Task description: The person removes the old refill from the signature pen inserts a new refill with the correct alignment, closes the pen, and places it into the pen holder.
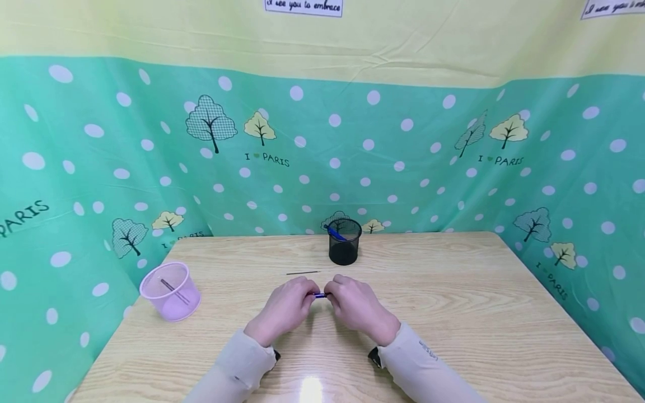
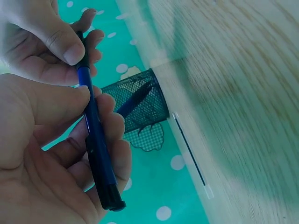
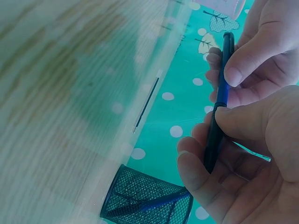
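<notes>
Both hands hold one blue pen with black ends [image 2: 96,126] above the middle of the table. My left hand [image 1: 288,305] grips the blue barrel at the clip end, thumb on top and fingers curled beneath. At the black tip section, my right hand [image 1: 359,307] pinches the pen between thumb and fingers, as the right wrist view shows. The two hands are close together, with a short stretch of barrel between them. Beyond them a thin dark pen refill [image 1: 303,272] lies on the table.
A black mesh pen holder [image 1: 344,252] with a blue pen [image 1: 335,232] leaning in it stands at the table's back edge. On the left is a lilac mesh basket [image 1: 173,305] holding thin dark sticks. A green dotted curtain [image 1: 302,151] hangs behind the wooden table [image 1: 453,291].
</notes>
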Tool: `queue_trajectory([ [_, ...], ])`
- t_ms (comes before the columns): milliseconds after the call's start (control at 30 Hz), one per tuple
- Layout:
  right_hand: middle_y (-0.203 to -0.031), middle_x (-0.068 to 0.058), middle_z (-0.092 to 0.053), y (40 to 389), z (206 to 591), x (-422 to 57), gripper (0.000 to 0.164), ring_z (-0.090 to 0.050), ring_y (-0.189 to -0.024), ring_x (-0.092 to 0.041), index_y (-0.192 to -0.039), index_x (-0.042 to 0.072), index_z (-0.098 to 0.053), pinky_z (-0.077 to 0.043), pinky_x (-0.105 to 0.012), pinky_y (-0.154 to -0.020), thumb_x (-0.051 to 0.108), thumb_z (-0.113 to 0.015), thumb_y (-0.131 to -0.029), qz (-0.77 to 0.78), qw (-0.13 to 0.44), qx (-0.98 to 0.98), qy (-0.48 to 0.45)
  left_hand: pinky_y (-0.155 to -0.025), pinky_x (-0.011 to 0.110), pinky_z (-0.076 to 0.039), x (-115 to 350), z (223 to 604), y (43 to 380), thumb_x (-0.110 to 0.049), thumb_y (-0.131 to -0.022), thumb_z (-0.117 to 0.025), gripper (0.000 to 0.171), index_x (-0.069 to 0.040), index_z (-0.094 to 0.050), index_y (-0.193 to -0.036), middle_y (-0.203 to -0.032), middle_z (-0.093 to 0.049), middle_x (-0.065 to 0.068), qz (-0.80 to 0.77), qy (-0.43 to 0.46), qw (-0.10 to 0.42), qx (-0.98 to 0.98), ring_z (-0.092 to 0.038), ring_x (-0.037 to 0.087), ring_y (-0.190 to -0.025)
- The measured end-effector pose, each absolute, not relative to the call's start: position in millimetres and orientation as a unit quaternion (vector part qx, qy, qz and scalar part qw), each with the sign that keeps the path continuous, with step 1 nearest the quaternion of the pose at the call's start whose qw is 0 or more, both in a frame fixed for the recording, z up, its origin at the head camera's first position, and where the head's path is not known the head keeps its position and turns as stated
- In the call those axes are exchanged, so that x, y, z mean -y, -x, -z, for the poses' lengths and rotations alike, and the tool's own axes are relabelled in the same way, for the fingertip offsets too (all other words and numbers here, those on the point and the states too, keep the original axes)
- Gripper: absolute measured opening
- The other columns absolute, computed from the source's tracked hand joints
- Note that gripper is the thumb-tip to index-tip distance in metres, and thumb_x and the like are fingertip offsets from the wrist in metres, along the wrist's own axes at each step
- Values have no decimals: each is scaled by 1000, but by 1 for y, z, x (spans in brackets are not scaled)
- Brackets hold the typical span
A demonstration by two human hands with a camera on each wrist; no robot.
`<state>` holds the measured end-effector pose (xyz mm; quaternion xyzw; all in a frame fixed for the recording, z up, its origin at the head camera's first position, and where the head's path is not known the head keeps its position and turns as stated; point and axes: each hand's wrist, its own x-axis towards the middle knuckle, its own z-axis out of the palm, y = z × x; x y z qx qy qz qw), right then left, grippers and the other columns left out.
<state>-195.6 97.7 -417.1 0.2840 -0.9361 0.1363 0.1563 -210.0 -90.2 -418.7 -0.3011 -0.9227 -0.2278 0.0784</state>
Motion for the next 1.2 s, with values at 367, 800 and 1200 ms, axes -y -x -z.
queue_trajectory([
  [367,-78,8,-53,196,417,-98,7,-54,-69,-9,-91,16,-70,-47,-25,-55,12,-64,-89,-136,155,936,-285,-68,27,-48,89,420,211,-4,-84,-68,15,-16,-68,-92,-86,-59,-8,236,295,89,922,-53,7,-79],
  [800,-77,8,-53,195,416,-96,7,-54,-68,-8,-91,15,-70,-48,-26,-56,11,-64,-89,-136,150,937,-283,-69,31,-49,89,419,208,-13,-89,-64,14,-13,-69,-102,-93,-63,-3,235,288,93,924,-57,12,-84],
  [1200,-79,7,-55,195,416,-97,8,-56,-71,-9,-92,14,-71,-49,-25,-58,11,-65,-88,-140,148,937,-284,-67,32,-51,88,417,209,-5,-91,-56,18,-11,-71,-100,-91,-67,-2,219,289,53,931,-60,12,-80],
])
